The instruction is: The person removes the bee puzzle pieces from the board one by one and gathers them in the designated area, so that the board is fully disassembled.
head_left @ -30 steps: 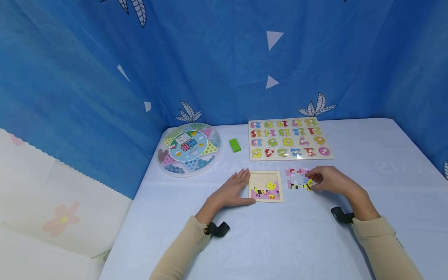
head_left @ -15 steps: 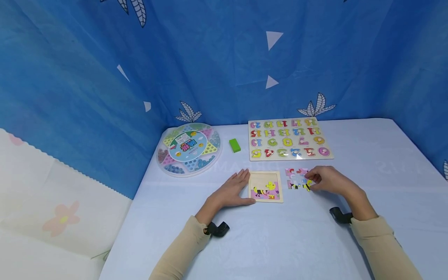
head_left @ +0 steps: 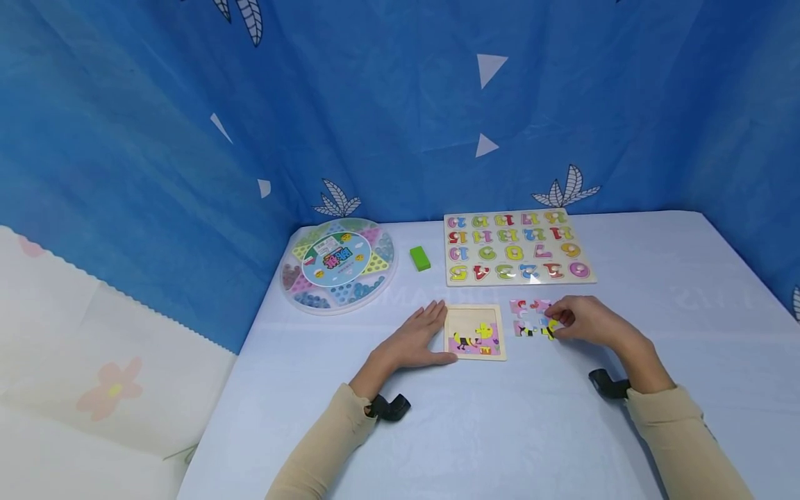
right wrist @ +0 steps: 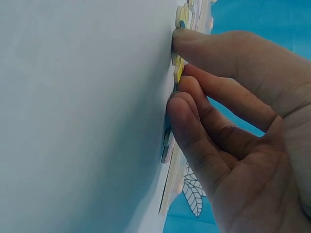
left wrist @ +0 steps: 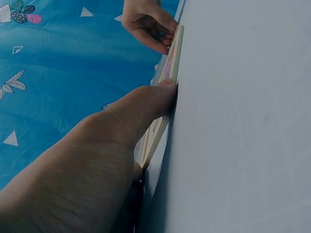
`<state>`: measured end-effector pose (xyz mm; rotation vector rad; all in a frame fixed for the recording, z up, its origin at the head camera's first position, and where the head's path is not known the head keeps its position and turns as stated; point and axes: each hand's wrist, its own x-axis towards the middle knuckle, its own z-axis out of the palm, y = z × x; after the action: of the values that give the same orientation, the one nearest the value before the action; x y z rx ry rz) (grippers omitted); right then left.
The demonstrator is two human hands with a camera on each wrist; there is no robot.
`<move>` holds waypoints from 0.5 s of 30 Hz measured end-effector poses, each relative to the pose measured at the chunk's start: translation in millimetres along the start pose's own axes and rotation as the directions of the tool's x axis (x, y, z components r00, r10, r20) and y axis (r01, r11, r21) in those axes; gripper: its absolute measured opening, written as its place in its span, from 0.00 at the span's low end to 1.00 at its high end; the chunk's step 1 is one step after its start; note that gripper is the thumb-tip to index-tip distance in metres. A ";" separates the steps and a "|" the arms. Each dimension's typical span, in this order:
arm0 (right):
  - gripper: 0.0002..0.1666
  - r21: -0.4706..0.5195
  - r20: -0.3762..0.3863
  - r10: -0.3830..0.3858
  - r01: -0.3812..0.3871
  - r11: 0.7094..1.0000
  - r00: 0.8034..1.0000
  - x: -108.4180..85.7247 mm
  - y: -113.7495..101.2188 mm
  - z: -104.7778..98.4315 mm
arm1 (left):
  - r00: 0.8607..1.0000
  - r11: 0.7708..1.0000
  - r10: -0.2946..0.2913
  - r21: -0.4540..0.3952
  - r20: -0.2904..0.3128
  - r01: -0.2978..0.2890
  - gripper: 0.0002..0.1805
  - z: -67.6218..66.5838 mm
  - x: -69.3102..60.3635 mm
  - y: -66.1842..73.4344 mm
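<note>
A square wooden puzzle frame (head_left: 458, 317), partly filled with pink and yellow pieces, lies flat on the table. My left hand (head_left: 414, 342) rests along its left side, fingers at the upper corner and thumb at the lower; in the left wrist view the thumb of that hand (left wrist: 116, 121) lies on the frame's edge (left wrist: 179, 53). Right of the frame sits a small cluster of loose puzzle pieces (head_left: 522, 328). At its right side my right hand (head_left: 590, 321) pinches a yellow piece (head_left: 551, 329). The right wrist view shows the hand (right wrist: 252, 160) with curled fingers against yellow-edged pieces (right wrist: 179, 70).
A number board (head_left: 503, 278) lies behind the frame and the loose pieces. A green block (head_left: 420, 258) is at its left, and a round game box (head_left: 335, 260) stands farther left. Blue cloth (head_left: 387, 104) hangs along the table's back edge.
My right hand stays at the loose pieces, with at most a very slight shift left. My left hand and the frame keep their places.
</note>
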<state>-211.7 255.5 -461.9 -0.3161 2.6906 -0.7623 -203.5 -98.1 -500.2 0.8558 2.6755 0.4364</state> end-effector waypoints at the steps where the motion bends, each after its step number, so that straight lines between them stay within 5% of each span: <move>1: 0.27 0.000 -0.001 -0.001 0.001 1.000 1.000 0.2 0.6 0.4 | 1.000 1.000 0.000 -0.003 0.001 0.000 0.57 -0.1 -0.2 0.3; 15: 0.28 -0.006 -0.003 0.008 -0.008 1.000 1.000 -0.6 1.3 1.0 | 1.000 1.000 0.003 0.004 -0.001 -0.003 0.56 -1.3 -0.3 1.0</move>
<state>-210.9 256.3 -463.2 -0.3057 2.6953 -0.7531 -203.2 -97.8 -498.6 0.8616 2.6771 0.4327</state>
